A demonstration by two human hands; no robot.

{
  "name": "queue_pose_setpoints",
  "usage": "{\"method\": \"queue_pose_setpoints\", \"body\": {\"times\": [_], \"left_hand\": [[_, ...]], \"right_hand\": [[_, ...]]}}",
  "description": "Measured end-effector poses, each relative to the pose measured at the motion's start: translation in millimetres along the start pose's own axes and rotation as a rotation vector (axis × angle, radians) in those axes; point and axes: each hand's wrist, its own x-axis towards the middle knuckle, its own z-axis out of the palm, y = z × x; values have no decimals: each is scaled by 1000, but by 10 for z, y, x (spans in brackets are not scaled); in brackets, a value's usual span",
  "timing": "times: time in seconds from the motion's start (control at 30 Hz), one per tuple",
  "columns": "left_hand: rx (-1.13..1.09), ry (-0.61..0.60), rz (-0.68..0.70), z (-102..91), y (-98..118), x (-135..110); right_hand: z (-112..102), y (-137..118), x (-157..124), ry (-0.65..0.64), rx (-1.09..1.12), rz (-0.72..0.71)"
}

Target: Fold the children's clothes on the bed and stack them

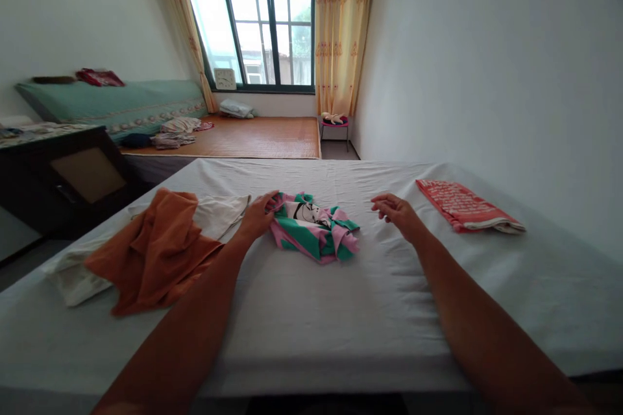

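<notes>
A crumpled garment point(307, 225) in pink, green and white, with a black line drawing printed on it, lies on the white-sheeted surface point(321, 324) in front of me. My left hand point(261, 213) is at its left end, its fingers closed on the bunched fabric. To the right of the garment, apart from it, my right hand point(393, 211) hovers with loosely bent fingers and holds nothing. Beside my left forearm, an orange-brown cloth point(156, 253) is heaped over pale cloths point(221, 214). The garment's exact kind is hard to make out in its folds.
A folded red and white printed cloth point(464, 206) lies at the right, near the wall. Beyond is a low bed with a brown mat point(272, 133) and several clothes. A dark cabinet point(73, 168) stands left; a small pink stool point(335, 123) is by the curtain.
</notes>
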Motion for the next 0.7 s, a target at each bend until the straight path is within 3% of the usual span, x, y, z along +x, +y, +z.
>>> {"method": "queue_pose_setpoints", "body": {"times": [0.1, 0.17, 0.23, 0.3, 0.4, 0.47, 0.57, 0.63, 0.7], "left_hand": [[10, 125, 15, -28, 31, 12], [33, 139, 62, -38, 84, 15], [68, 121, 146, -32, 143, 14], [93, 42, 249, 0, 176, 6], [110, -233, 314, 84, 137, -19], [128, -356, 287, 126, 83, -32], [170, -281, 251, 108, 92, -32], [156, -238, 242, 44, 203, -31], [97, -367, 230, -29, 371, -56]], "right_hand": [[228, -22, -110, -305, -115, -217], [458, -23, -161, -408, -225, -386], [621, -3, -152, -375, -291, -461], [641, 43, -91, -253, -250, -410], [407, 148, 30, 29, -23, -167], [159, 215, 88, 291, 144, 33], [-181, 241, 104, 613, 253, 188], [-317, 188, 63, 576, 238, 190], [-360, 95, -10, 254, 170, 173]]}}
